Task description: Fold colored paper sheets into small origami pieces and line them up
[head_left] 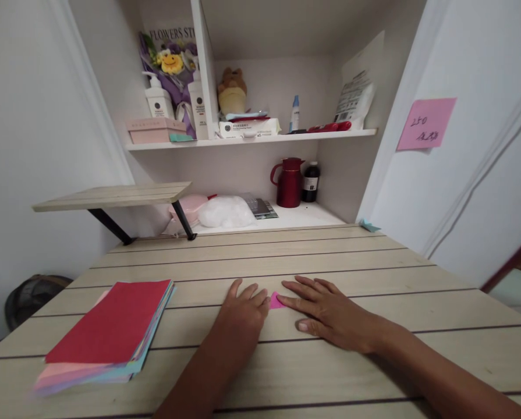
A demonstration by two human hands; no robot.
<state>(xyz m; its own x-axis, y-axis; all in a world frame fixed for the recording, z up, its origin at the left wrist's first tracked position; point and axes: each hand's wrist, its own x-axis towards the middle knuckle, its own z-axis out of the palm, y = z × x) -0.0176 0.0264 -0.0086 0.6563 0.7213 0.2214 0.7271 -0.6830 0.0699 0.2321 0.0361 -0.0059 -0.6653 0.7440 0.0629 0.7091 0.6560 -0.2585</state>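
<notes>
A small bright pink piece of folded paper (275, 301) lies flat on the wood-striped table, between my two hands. My right hand (323, 305) rests on the table with its fingers spread, and its index fingertip touches the paper's right side. On the other side, my left hand (244, 308) lies palm down with fingers stretched out, its little-finger side close against the paper's left edge. Whether those left fingers touch the paper I cannot tell. Neither hand grasps anything.
A stack of coloured paper sheets (112, 323), red on top, lies at the left. Behind it stands a small raised shelf (116, 195) on black legs. At the back, a cabinet holds a red jug (289, 183), a dark bottle (311, 183) and a white plastic bag (226, 212).
</notes>
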